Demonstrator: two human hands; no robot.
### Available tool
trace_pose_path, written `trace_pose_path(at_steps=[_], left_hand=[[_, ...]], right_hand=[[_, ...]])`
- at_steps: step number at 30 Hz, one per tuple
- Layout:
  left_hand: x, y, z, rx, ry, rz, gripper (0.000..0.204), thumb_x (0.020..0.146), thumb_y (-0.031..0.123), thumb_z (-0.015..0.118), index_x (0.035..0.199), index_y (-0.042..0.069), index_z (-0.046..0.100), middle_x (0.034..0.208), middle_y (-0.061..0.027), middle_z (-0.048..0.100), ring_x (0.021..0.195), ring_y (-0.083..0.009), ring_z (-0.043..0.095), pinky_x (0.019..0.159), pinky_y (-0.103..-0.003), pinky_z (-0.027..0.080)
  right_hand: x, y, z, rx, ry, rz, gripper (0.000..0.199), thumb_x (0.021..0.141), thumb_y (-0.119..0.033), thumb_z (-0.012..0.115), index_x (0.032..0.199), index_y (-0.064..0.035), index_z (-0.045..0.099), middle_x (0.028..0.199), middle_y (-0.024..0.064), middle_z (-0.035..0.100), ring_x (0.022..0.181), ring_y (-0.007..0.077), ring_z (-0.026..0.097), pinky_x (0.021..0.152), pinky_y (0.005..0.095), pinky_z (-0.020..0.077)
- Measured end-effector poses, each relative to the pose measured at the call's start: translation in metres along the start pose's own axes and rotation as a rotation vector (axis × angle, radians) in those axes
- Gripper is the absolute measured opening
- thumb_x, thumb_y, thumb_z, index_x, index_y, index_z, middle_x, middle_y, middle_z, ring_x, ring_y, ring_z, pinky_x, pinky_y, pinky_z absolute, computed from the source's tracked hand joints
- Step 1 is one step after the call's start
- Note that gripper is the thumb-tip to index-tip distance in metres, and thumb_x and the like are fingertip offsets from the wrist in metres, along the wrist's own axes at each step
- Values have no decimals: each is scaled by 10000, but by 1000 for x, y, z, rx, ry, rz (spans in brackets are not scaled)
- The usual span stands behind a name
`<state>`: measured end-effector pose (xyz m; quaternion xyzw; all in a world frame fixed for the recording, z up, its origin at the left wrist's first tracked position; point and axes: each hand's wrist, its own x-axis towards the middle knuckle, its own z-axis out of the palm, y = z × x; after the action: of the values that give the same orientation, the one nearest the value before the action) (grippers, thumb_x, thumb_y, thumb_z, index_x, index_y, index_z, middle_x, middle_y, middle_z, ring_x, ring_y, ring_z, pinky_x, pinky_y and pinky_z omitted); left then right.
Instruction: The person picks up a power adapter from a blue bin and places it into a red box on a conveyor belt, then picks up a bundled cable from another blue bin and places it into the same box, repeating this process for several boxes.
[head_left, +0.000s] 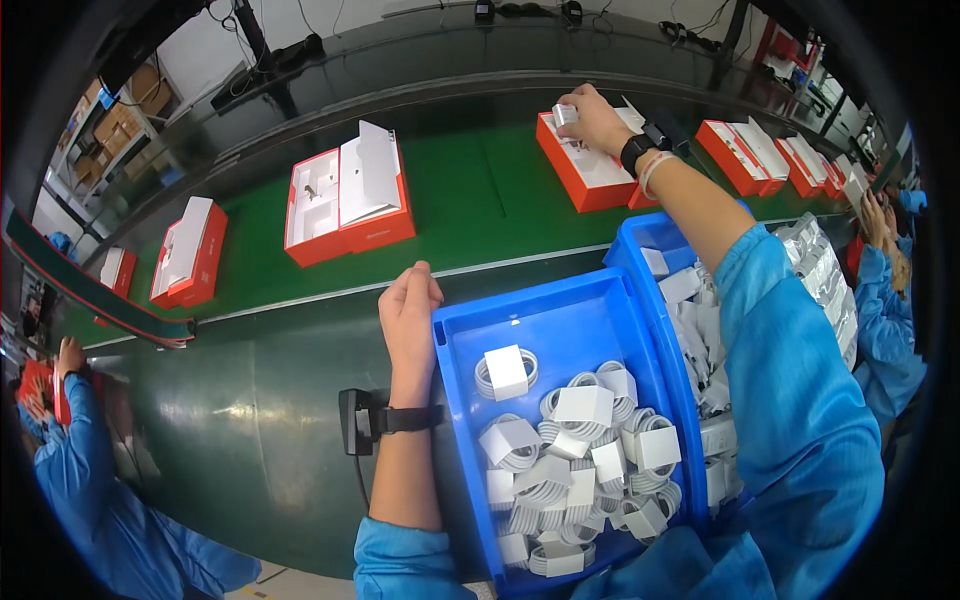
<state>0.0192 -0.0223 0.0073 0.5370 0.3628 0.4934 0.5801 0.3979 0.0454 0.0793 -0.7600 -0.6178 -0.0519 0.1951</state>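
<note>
My right hand (600, 120) is over an open red box (592, 190) with a white inside, on the green belt. Its fingers are closed on a small white power adapter (566, 115) at the box's left part. My left hand (410, 303) is held with curled fingers beside the upper left corner of a blue bin (458, 400), and nothing shows in it. In that bin lie several coiled white cables (583, 408) with white paper wraps. A second blue bin (630, 240), partly hidden by my right arm, holds small white pieces (690, 310).
Another open red box (375, 235) stands left on the green belt (460, 190), with more red boxes (190, 255) farther along both ways. A silvery plastic bag (815, 270) lies beyond my right arm. Co-workers in blue sleeves (90, 480) are at both sides.
</note>
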Motion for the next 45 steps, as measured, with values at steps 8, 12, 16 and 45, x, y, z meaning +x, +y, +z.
trace_pose_path(at_steps=[8, 12, 16, 45], left_hand=[[0, -3, -7, 6, 6, -8, 417, 984, 249, 513, 615, 57, 485, 570, 54, 388, 542, -39, 314, 503, -244, 227], [-1, -6, -4, -17, 5, 3, 403, 978, 242, 527, 614, 72, 491, 560, 57, 382, 521, -35, 309, 485, -237, 223], [-2, -6, -8, -28, 33, 4, 395, 973, 242, 545, 615, 80, 501, 551, 59, 384, 500, -33, 309, 469, -232, 224], [-22, -5, 8, 23, 1, 54, 409, 977, 248, 532, 618, 55, 495, 559, 51, 406, 523, -37, 334, 489, -243, 244]], right_hand=[[0, 1, 4, -19, -118, 134, 539, 741, -180, 775, 1236, -37, 617, 1174, 182, 606, 1124, 333, 595, 963, 385, 486], [-3, 19, 19, -243, 6, -24, 503, 736, -172, 781, 1199, -43, 635, 1084, 180, 656, 1050, 327, 636, 923, 382, 511], [-3, 10, 18, -176, -27, -12, 409, 733, -158, 777, 1102, -23, 665, 1036, 198, 669, 989, 337, 656, 878, 398, 528], [-215, -178, -54, 121, -561, -1228, 155, 841, -92, 554, 976, -16, 569, 988, 99, 555, 993, 262, 582, 714, 382, 538]])
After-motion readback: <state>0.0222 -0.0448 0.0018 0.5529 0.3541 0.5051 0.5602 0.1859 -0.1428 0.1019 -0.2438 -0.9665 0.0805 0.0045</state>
